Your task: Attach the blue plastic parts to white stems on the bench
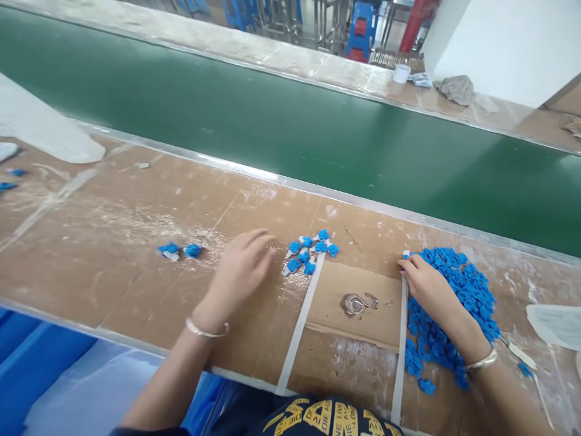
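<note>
L hand [242, 266] flat on the bench [113, 242], fingers loosely spread, holding nothing, next to small blue parts [311, 251]. R hand [429, 287] on big blue pile [458, 303], fingers pinching white strip [401, 339].

Matt scuffed brown bench top [113, 242], glossy blue plastic pieces [467, 290], smooth green belt [272, 121]

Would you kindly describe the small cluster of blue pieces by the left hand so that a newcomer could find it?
Start at the green conveyor belt and come down onto the brown worktable. At the top end of the left white strip, just beyond the left hand, lies the small cluster: about ten pieces, unlike the large blue heap under the right hand.
</note>
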Action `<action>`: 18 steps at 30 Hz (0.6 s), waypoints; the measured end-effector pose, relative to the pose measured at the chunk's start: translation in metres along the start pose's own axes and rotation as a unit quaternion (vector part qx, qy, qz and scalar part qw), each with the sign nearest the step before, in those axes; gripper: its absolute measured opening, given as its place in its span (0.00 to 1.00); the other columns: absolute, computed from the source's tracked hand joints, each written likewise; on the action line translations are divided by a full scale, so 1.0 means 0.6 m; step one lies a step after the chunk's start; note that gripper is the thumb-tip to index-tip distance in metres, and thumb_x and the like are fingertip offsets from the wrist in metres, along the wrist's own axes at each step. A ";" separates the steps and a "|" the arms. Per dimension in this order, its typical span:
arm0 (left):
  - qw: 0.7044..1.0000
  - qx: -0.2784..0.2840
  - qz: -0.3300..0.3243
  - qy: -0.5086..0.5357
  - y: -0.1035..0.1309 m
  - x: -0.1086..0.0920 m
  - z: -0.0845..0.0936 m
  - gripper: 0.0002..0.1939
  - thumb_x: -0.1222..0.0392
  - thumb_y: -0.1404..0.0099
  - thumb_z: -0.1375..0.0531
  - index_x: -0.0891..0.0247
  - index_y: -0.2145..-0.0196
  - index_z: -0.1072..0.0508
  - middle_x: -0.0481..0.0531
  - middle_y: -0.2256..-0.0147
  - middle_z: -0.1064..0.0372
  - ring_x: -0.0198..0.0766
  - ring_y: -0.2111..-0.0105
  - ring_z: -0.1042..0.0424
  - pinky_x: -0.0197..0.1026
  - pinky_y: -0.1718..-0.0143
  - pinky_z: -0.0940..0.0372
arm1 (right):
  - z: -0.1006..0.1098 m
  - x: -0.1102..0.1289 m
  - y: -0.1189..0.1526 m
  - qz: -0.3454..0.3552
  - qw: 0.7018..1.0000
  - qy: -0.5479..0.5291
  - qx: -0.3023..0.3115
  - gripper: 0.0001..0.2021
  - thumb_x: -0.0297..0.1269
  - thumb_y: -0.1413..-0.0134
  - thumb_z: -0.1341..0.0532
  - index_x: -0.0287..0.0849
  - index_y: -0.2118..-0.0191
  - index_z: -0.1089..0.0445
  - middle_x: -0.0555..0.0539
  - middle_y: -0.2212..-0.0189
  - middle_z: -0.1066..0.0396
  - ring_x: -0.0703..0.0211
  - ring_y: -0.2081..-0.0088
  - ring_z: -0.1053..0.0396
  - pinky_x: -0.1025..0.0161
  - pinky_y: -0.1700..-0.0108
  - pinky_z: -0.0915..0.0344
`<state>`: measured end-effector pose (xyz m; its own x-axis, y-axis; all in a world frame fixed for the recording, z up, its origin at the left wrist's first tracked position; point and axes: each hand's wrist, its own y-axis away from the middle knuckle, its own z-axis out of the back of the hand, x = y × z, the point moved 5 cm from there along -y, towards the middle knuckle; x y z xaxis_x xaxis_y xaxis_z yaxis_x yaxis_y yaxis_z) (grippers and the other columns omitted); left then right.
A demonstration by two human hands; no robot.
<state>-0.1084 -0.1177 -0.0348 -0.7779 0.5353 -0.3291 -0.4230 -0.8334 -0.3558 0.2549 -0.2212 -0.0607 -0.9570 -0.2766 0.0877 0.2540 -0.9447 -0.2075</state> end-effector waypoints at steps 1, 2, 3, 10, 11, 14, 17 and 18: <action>0.999 0.020 -0.029 0.018 -0.014 -0.030 -0.012 0.14 0.59 0.27 0.49 0.63 0.52 0.26 0.62 0.49 0.27 0.51 0.49 0.29 0.55 0.46 0.34 | 0.001 -0.001 0.003 0.001 1.000 0.008 -0.001 0.18 0.29 0.31 0.55 0.37 0.60 0.27 0.39 0.65 0.32 0.50 0.68 0.30 0.57 0.67 0.29; 0.997 0.039 -0.063 0.028 -0.028 -0.060 -0.024 0.14 0.60 0.27 0.49 0.64 0.51 0.27 0.63 0.49 0.28 0.52 0.49 0.29 0.55 0.47 0.34 | 0.002 0.000 0.007 0.000 1.000 0.015 -0.006 0.19 0.31 0.29 0.56 0.38 0.61 0.28 0.39 0.65 0.33 0.50 0.69 0.30 0.57 0.67 0.29; 0.994 0.058 -0.092 0.031 -0.041 -0.087 -0.036 0.13 0.61 0.27 0.48 0.65 0.51 0.27 0.64 0.49 0.28 0.52 0.49 0.30 0.55 0.47 0.34 | 0.003 0.001 0.013 -0.004 1.000 0.022 -0.012 0.21 0.33 0.28 0.57 0.38 0.62 0.28 0.39 0.65 0.33 0.50 0.68 0.30 0.58 0.67 0.29; 0.949 0.164 -0.270 -0.009 -0.084 -0.155 -0.103 0.08 0.71 0.33 0.42 0.65 0.57 0.27 0.60 0.56 0.27 0.51 0.52 0.30 0.50 0.50 0.36 | 0.004 0.027 0.070 -0.037 0.996 0.047 -0.067 0.20 0.35 0.25 0.56 0.37 0.57 0.28 0.36 0.58 0.28 0.47 0.58 0.28 0.53 0.57 0.27; 0.945 0.167 -0.281 -0.002 -0.085 -0.151 -0.108 0.08 0.71 0.33 0.42 0.65 0.58 0.27 0.58 0.57 0.26 0.49 0.53 0.30 0.49 0.50 0.37 | 0.003 0.031 0.075 -0.035 0.996 0.047 -0.072 0.20 0.33 0.26 0.56 0.36 0.56 0.27 0.35 0.56 0.27 0.46 0.56 0.29 0.52 0.55 0.28; 0.944 0.157 -0.289 0.010 -0.085 -0.142 -0.115 0.07 0.69 0.31 0.43 0.64 0.59 0.26 0.57 0.59 0.25 0.46 0.54 0.30 0.49 0.45 0.40 | 0.002 0.037 0.080 -0.029 0.996 0.049 -0.065 0.19 0.30 0.27 0.55 0.35 0.55 0.26 0.34 0.55 0.26 0.44 0.54 0.29 0.48 0.53 0.28; 0.957 0.101 -0.263 0.062 -0.081 -0.144 -0.097 0.08 0.62 0.28 0.45 0.63 0.60 0.25 0.57 0.61 0.24 0.46 0.57 0.29 0.50 0.46 0.39 | 0.005 0.037 0.074 -0.031 0.997 0.051 -0.048 0.18 0.28 0.29 0.54 0.35 0.56 0.25 0.34 0.55 0.25 0.43 0.56 0.29 0.48 0.54 0.29; 0.962 0.073 -0.241 0.101 -0.078 -0.145 -0.085 0.09 0.61 0.28 0.45 0.63 0.60 0.25 0.56 0.62 0.24 0.45 0.58 0.28 0.50 0.48 0.38 | 0.006 0.036 0.072 -0.032 0.997 0.050 -0.045 0.18 0.28 0.30 0.54 0.35 0.57 0.25 0.34 0.56 0.25 0.43 0.57 0.29 0.48 0.55 0.29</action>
<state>0.0029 -0.1186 -0.0340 -0.3745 0.8684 -0.3249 -0.7842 -0.4837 -0.3888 0.2460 -0.2687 -0.0640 -0.9813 -0.1923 0.0067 0.1820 -0.9390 -0.2918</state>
